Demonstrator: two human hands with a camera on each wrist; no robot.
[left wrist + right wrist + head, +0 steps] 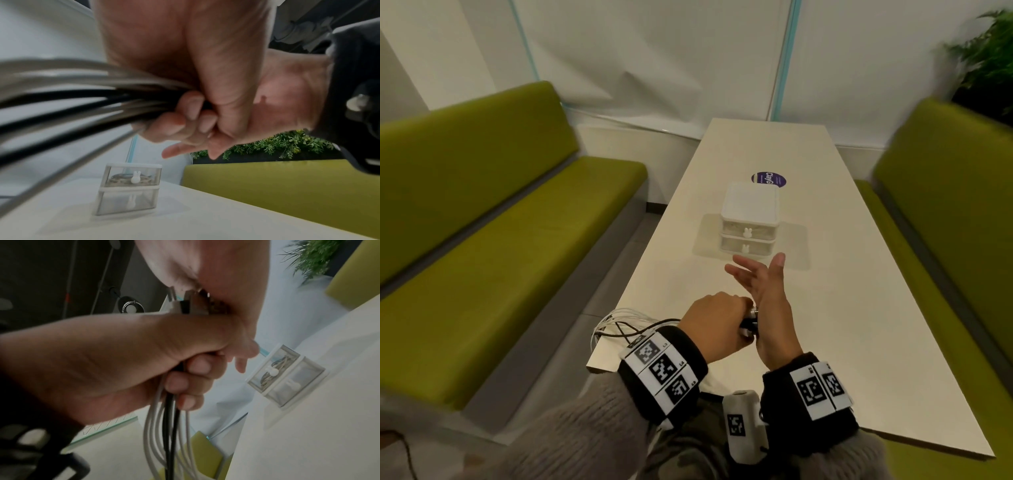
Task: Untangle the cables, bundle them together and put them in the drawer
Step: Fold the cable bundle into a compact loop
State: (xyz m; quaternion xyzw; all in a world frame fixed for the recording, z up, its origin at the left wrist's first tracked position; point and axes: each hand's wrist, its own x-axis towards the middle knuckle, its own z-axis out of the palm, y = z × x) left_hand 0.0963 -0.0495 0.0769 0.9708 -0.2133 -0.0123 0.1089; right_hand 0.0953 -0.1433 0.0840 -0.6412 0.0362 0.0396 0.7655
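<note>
Hands: we see our left hand (711,325) fisted round the cables (619,325), and our right hand (767,294) with straight, spread fingers, its palm against the plug ends.
Left hand close up: our fingers (174,123) curl tight over black and white strands, which run out to the left in the left wrist view.
Plug ends: they stick out of the fist (144,353) and touch the right palm (205,264).
Cables: they are held above the near left corner of the tabletop (825,325), and their loops hang past its left edge.
Drawer unit (750,222): two stacked drawers with rabbit-shaped knobs, both closed, farther along the tabletop, apart from our hands.
Upper drawer (132,176): coiled cords show through its clear front.
Sticker (768,179): round, purple, just behind the unit.
Benches (500,205): green, on both sides.
</note>
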